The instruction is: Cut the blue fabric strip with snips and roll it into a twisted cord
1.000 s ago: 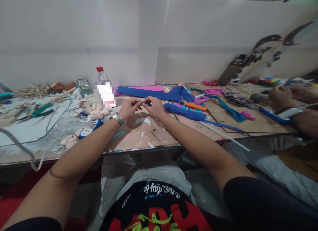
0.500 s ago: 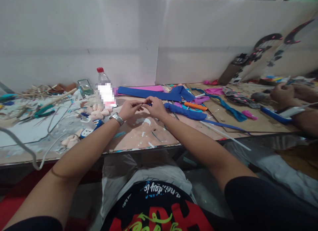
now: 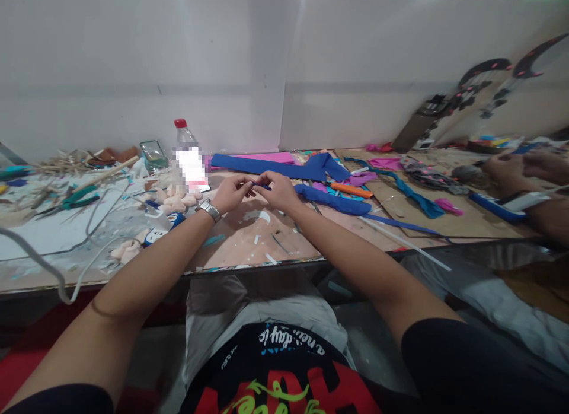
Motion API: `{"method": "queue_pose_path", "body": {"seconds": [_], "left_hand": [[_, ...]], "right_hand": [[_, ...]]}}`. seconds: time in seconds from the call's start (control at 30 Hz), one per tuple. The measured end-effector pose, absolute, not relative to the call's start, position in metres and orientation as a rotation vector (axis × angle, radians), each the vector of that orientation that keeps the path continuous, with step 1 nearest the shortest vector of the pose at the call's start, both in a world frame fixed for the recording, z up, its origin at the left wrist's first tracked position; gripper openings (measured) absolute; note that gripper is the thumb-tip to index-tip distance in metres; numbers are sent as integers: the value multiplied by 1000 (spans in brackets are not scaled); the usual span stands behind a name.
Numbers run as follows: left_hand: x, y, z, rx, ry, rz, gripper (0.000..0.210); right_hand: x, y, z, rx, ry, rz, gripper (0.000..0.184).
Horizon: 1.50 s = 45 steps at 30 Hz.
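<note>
My left hand [image 3: 231, 196], with a metal watch on the wrist, meets my right hand [image 3: 280, 193] above the middle of the table. A small dark blue piece [image 3: 255, 186] is pinched between the fingertips of both hands; its exact kind is too small to make out. Just beyond the hands lies a long flat blue strip [image 3: 267, 166] with a folded right end. A puffy blue piece [image 3: 333, 201] rests right of my right hand, and a narrow blue band [image 3: 404, 225] trails from it. Peach-coloured soft pieces [image 3: 175, 200] are heaped left of my left hand.
A lit phone [image 3: 194, 169] leans by a red-capped bottle [image 3: 181, 124]. Left are a blue-and-white tool [image 3: 162, 229], a white cable [image 3: 40, 257] and green-handled pliers [image 3: 80, 198]. An orange tool [image 3: 351, 190] lies right. A co-worker's hands [image 3: 511, 168] work at far right.
The fingers have shifted slightly around the small blue piece, which shows a little more between them. The view has moved very slightly; the things on the table stay put.
</note>
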<state>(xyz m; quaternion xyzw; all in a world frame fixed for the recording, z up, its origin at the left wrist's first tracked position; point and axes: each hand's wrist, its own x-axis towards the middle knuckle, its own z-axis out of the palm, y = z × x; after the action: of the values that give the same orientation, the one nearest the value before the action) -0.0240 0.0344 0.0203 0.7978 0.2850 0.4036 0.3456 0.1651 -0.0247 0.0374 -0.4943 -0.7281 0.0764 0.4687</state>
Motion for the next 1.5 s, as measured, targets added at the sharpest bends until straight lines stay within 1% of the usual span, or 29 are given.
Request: {"method": "queue_pose_path", "body": {"seconds": [0.1,0.23,0.3,0.43,0.63,0.8,1.0,1.3,1.5], "left_hand": [[-24,36,19,2070,774,1074,34],[-24,38,20,2037,821,1109,32],[-23,38,20,2012,821,1110,33],[-22,38,20,1968,799,1097,35],[-22,35,21,1936,776,1105,36],[-20,29,24,1873,740,1077,45],[-19,23,28,1802,732,1045,53],[-19,20,30,1600,680,964,52],[-20,24,26,1577,640,974,44]], "right_hand": [[165,-23,35,-1228,-1794,178,18],[166,-19,30,-1226,-1825,184,34],[167,-18,28,-1230,-1848,146,36],[168,-18,30,-1248,-1873,86,24],[167,-22,35,-1255,-1857,46,25],[167,-23,37,-1241,-1820,52,14],[169,-21,36,-1229,-1806,21,11],[170,-21,40,-1261,-1765,-4,6],[168,-22,39,-1230,-1779,-60,10]]}}
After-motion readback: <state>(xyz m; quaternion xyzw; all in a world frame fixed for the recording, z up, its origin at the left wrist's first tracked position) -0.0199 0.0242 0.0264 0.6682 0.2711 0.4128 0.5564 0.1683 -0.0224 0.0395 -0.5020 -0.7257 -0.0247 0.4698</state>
